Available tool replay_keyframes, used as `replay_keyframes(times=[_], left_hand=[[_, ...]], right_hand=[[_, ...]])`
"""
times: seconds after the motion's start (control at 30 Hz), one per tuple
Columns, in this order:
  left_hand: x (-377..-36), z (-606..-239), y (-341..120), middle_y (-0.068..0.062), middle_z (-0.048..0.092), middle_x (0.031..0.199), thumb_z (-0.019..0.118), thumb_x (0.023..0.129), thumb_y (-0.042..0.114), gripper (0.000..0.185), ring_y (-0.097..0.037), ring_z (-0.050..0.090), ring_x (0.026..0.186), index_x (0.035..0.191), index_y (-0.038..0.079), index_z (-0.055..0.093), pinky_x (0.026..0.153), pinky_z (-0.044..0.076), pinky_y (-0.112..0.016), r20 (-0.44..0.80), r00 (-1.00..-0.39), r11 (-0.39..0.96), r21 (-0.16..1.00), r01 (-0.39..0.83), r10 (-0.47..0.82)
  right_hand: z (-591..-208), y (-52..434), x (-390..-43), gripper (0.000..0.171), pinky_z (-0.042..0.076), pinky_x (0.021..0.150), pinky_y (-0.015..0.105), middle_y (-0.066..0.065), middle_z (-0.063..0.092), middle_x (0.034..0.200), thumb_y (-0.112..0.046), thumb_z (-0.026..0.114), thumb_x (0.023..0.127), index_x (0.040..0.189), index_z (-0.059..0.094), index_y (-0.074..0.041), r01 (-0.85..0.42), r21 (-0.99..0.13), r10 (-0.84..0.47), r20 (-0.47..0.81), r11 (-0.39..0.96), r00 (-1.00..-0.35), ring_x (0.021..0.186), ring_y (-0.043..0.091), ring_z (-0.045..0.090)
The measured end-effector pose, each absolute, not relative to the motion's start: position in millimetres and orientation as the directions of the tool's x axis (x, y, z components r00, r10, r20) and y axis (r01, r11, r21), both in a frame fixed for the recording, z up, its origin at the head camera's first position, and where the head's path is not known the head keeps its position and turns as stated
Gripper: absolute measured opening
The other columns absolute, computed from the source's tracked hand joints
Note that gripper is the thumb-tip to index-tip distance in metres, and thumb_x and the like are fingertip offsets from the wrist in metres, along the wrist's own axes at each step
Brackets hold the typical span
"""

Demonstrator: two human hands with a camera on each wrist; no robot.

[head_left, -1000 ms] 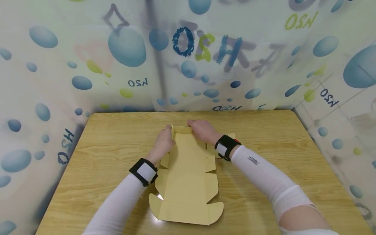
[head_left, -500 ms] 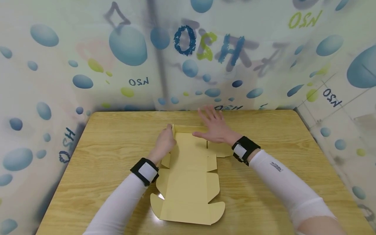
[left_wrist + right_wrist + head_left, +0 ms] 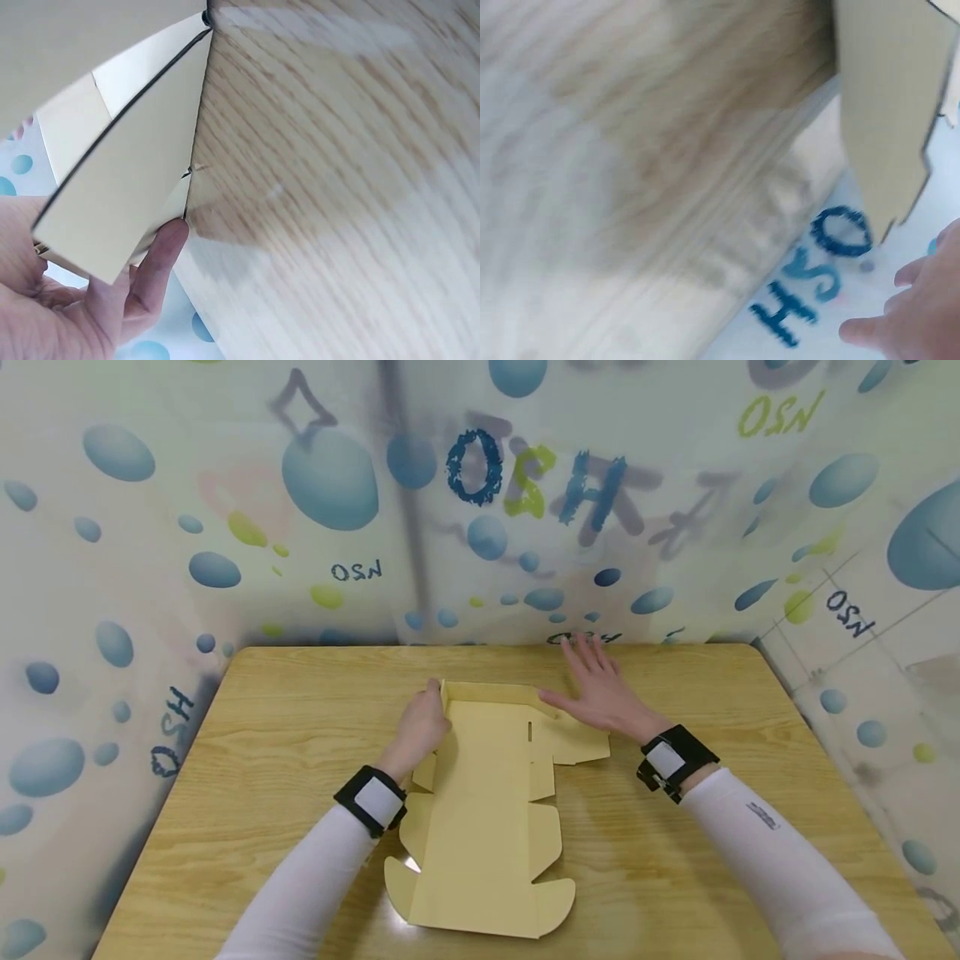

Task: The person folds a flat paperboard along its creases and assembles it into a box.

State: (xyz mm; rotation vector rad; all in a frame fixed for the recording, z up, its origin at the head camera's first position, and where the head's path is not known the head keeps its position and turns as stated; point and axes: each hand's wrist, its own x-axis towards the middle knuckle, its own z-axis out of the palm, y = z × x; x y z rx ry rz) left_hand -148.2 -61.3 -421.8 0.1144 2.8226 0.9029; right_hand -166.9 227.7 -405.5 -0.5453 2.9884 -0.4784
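Observation:
An unfolded tan cardboard box point(image 3: 478, 810) lies lengthwise on the wooden table, its far wall point(image 3: 491, 692) folded up. My left hand point(image 3: 422, 727) grips the raised side wall at its far left corner. In the left wrist view that hand point(image 3: 90, 315) has its fingers curled round the card, behind a tilted flap point(image 3: 131, 161). My right hand point(image 3: 606, 697) is spread over the far right corner, thumb close to the end of the far wall. The right wrist view shows the right hand point(image 3: 922, 315) apart from a standing card flap point(image 3: 889, 112).
The wooden table point(image 3: 712, 827) stretches out on both sides of the box. Its far edge meets a printed backdrop point(image 3: 480, 585) with bubbles and letters. A right side flap point(image 3: 581, 745) with a slot near it sticks outward, and rounded tabs point(image 3: 553, 906) lie at the near end.
My right hand has let go of the far wall, spread its fingers and moved right, uncovering the wall and right flap. My left hand has kept its hold at the corner.

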Motion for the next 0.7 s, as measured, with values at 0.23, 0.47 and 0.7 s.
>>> replay_keyframes(times=[0.23,0.47,0.7], left_hand=[[-149,-424,-61,-0.019,0.055,0.096,0.056,0.077,-0.006,0.059,-0.022,0.052,0.065,0.13,-0.005,0.03,0.049,0.041,-0.028,-0.155,-0.982,0.815,0.579,-0.001,0.109],[-148,-424,-60,-0.013,0.053,0.076,0.053,0.076,-0.009,0.062,-0.019,0.048,0.051,0.132,-0.006,0.027,0.04,0.035,-0.026,-0.159,-0.981,0.795,0.607,-0.012,0.107],[-147,-423,-59,-0.011,0.052,0.072,0.053,0.076,-0.009,0.058,-0.019,0.048,0.051,0.129,-0.006,0.03,0.04,0.035,-0.025,-0.138,-0.985,0.797,0.605,-0.002,0.102]], right_hand=[[-415,250,-157,0.088,0.004,0.098,0.059,0.001,-0.018,0.145,-0.064,0.039,0.082,0.142,-0.008,-0.022,-0.289,-0.334,-0.311,-0.014,0.897,-0.95,0.129,0.021,-0.02],[-423,261,-148,0.088,0.008,0.101,0.054,0.004,-0.015,0.146,-0.062,0.04,0.083,0.141,-0.013,-0.022,-0.251,-0.407,-0.296,-0.051,0.878,-0.954,0.131,0.023,-0.015],[-426,258,-138,0.092,0.016,0.099,0.055,0.011,-0.004,0.147,-0.063,0.043,0.081,0.14,-0.016,-0.024,-0.168,-0.508,-0.255,-0.106,0.845,-0.961,0.132,0.032,0.003]])
